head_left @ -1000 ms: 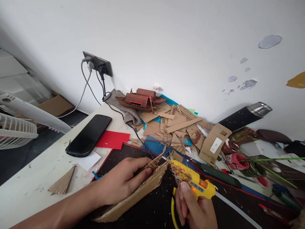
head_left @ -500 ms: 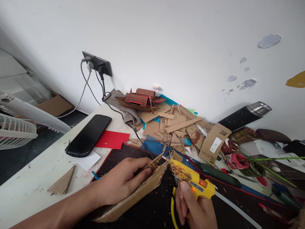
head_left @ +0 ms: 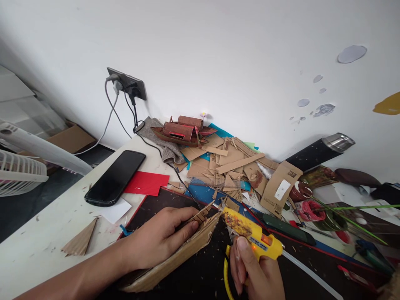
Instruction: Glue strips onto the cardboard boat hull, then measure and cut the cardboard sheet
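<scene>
Left hand (head_left: 161, 237), lower centre of frame: grip closed, thumb and fingers pinching a cardboard hull (head_left: 175, 262), which slants across lower centre. Right hand (head_left: 259, 273), lower right of centre: grip wrapped round a yellow glue gun (head_left: 245, 225), nozzle at hull's upper end, contact cannot be told. Glue stick (head_left: 309, 272), translucent, projecting from gun's rear.

From my end, the left hand (head_left: 159, 235) covered part of the inside of the cardboard hull (head_left: 179, 258), and I couldn't tell whether the nozzle of the glue gun (head_left: 243, 223) touched it. The right hand (head_left: 258, 266) hid the trigger, and the gun's label (head_left: 258, 245) was too small for me to read. The picture's edges cut off the white glue stick (head_left: 312, 273) and the orange patch (head_left: 389, 103), while a kraft packet (head_left: 275, 196) hid the flask's (head_left: 312, 154) lower end from me.
</scene>
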`<state>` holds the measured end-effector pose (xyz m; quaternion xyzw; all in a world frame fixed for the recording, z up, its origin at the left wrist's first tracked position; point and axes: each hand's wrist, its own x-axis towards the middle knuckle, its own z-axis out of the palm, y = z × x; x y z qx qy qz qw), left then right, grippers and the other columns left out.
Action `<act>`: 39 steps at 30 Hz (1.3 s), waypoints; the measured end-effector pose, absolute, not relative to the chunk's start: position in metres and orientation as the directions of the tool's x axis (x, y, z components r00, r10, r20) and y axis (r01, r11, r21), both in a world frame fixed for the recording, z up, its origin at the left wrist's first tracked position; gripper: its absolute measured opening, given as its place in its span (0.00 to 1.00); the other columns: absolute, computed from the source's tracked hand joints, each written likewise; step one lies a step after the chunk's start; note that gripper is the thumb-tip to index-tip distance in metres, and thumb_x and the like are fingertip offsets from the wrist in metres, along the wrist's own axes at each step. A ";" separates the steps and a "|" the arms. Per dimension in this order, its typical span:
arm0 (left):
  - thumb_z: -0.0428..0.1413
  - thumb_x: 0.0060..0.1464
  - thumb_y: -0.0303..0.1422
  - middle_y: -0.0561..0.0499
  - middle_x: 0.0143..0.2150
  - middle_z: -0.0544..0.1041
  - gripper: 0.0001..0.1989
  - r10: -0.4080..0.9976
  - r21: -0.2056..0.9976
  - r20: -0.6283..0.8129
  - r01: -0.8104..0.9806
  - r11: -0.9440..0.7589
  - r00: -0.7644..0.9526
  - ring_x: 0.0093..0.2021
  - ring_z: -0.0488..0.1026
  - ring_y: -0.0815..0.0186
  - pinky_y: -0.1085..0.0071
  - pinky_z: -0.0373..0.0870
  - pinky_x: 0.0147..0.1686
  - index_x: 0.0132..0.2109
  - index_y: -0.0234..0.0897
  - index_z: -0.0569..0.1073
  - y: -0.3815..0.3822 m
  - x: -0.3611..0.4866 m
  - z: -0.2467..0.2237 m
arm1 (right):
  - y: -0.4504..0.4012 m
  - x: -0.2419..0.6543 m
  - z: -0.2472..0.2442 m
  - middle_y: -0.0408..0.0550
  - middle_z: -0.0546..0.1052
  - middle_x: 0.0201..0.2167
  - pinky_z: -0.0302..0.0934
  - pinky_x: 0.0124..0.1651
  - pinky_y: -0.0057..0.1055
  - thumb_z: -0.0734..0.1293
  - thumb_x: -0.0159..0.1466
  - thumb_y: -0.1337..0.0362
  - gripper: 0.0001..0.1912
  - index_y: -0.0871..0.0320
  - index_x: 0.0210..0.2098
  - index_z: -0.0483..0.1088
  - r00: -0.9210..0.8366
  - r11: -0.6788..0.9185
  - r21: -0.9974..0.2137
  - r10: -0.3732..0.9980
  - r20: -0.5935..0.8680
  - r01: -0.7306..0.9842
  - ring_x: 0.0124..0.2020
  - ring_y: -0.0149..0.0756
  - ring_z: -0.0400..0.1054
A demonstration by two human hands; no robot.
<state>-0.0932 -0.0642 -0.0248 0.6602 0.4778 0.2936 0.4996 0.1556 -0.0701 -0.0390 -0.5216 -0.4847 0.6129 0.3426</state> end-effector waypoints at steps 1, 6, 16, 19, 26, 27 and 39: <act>0.45 0.77 0.42 0.54 0.36 0.76 0.17 0.924 0.941 -0.090 0.336 -0.044 0.372 0.35 0.71 0.68 0.73 0.66 0.38 0.43 0.39 0.73 -0.064 -0.093 -0.025 | -0.070 0.156 -0.039 0.43 0.63 0.11 0.54 0.23 0.32 0.66 0.72 0.37 0.38 0.53 0.14 0.60 -0.220 -0.298 -0.951 0.925 -0.309 0.081 0.14 0.30 0.58; 0.46 0.76 0.42 0.54 0.36 0.76 0.17 0.924 0.942 -0.094 0.334 -0.038 0.371 0.35 0.71 0.68 0.73 0.66 0.38 0.42 0.39 0.72 -0.064 -0.093 -0.025 | -0.070 0.156 -0.040 0.42 0.62 0.11 0.52 0.23 0.31 0.67 0.71 0.36 0.38 0.53 0.14 0.61 -0.216 -0.312 -0.948 0.923 -0.320 0.070 0.14 0.29 0.58; 0.46 0.76 0.41 0.55 0.36 0.76 0.17 0.922 0.942 -0.101 0.335 -0.033 0.373 0.35 0.70 0.68 0.74 0.66 0.38 0.43 0.39 0.73 -0.065 -0.093 -0.026 | -0.070 0.156 -0.041 0.42 0.62 0.11 0.51 0.24 0.32 0.66 0.71 0.37 0.38 0.53 0.14 0.60 -0.215 -0.307 -0.949 0.925 -0.314 0.066 0.14 0.30 0.58; 0.46 0.77 0.41 0.55 0.37 0.76 0.16 0.923 0.942 -0.100 0.335 -0.033 0.372 0.36 0.71 0.68 0.74 0.66 0.38 0.43 0.39 0.73 -0.066 -0.093 -0.026 | -0.070 0.156 -0.041 0.42 0.62 0.11 0.50 0.24 0.32 0.67 0.71 0.36 0.38 0.53 0.14 0.60 -0.219 -0.312 -0.948 0.923 -0.317 0.055 0.14 0.29 0.57; 0.46 0.76 0.41 0.54 0.37 0.77 0.17 0.924 0.932 -0.096 0.360 -0.046 0.369 0.36 0.72 0.68 0.73 0.66 0.38 0.44 0.40 0.74 -0.066 -0.093 -0.025 | -0.069 0.156 -0.041 0.41 0.62 0.12 0.48 0.23 0.32 0.67 0.70 0.35 0.38 0.54 0.15 0.60 -0.213 -0.314 -0.948 0.924 -0.317 0.048 0.14 0.28 0.57; 0.46 0.76 0.42 0.54 0.36 0.77 0.17 0.924 0.930 -0.100 0.364 -0.045 0.369 0.36 0.72 0.68 0.73 0.66 0.38 0.44 0.39 0.74 -0.066 -0.093 -0.025 | -0.069 0.156 -0.041 0.41 0.62 0.11 0.48 0.23 0.32 0.67 0.70 0.35 0.38 0.54 0.15 0.60 -0.212 -0.309 -0.950 0.926 -0.313 0.050 0.14 0.28 0.57; 0.46 0.76 0.41 0.53 0.36 0.78 0.17 0.922 0.917 -0.079 0.390 -0.082 0.378 0.35 0.73 0.67 0.73 0.67 0.38 0.45 0.39 0.76 -0.066 -0.092 -0.024 | -0.066 0.154 -0.041 0.41 0.61 0.11 0.49 0.22 0.30 0.67 0.70 0.35 0.38 0.53 0.15 0.60 -0.198 -0.310 -0.949 0.928 -0.315 0.056 0.13 0.28 0.57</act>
